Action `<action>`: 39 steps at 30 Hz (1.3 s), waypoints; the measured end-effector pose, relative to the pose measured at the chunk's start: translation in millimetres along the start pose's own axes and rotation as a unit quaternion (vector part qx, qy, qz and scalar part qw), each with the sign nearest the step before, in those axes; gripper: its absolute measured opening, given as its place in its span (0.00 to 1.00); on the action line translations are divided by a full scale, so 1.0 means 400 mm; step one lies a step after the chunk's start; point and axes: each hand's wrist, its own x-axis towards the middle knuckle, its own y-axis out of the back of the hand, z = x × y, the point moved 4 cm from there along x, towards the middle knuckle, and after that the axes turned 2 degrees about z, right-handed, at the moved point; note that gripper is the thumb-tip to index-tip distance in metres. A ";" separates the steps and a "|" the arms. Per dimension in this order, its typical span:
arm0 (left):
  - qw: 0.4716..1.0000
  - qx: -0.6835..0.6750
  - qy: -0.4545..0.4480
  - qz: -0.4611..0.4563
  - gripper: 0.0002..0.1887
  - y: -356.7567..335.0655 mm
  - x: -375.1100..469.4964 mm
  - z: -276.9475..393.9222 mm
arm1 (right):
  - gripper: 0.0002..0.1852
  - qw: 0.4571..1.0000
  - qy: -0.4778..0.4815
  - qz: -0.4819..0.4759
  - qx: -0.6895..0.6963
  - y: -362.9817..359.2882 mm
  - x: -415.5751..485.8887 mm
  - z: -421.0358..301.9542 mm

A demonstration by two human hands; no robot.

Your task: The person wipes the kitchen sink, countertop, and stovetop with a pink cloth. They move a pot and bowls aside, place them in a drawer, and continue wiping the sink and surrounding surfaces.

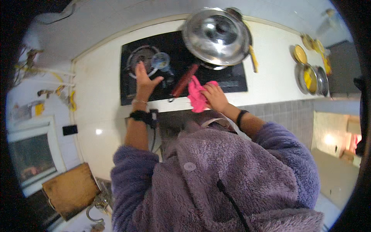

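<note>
My left hand [145, 81] is spread, thumb and fingers apart, over the left burner [133, 62] of a black glass cooktop [176, 43]. Beside its fingertips is a small clear bluish cup or bowl [160, 61], overlapping the burner's right side. My right hand [214, 95] grips a bright pink cloth [197, 97] at the cooktop's front edge. Just left of the cloth, a dark red handle [185, 81] slants from below a large pan with a shiny domed metal lid [216, 36]. Whether my left hand touches the burner, I cannot tell.
A yellow handle or stick [254, 59] juts out at the pan's right. Further right on the white counter [272, 58] stand a yellow-topped round container [300, 54] and metal bowls [310, 79]. A wooden cutting board [71, 191] leans at lower left, near a faucet [94, 213].
</note>
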 end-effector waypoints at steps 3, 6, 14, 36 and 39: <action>0.996 0.072 0.037 -0.038 0.61 -0.043 0.097 0.019 | 0.13 0.999 -0.031 -0.037 0.023 -0.011 0.008 0.072; 0.988 0.125 0.032 -0.082 0.59 -0.064 0.127 0.046 | 0.20 0.984 -0.147 0.079 0.067 0.048 -0.052 0.188; 0.991 0.079 0.011 -0.106 0.46 -0.111 0.121 0.024 | 0.32 0.967 -0.244 0.009 -0.070 -0.035 -0.035 0.172; 0.963 0.073 0.258 -0.007 0.51 0.529 -0.513 -0.462 | 0.25 0.960 -0.263 -0.062 -0.074 -0.167 0.055 -0.101; 0.981 0.061 0.178 0.043 0.49 0.545 -0.591 -0.557 | 0.23 0.942 -0.325 0.045 -0.067 -0.146 0.053 -0.033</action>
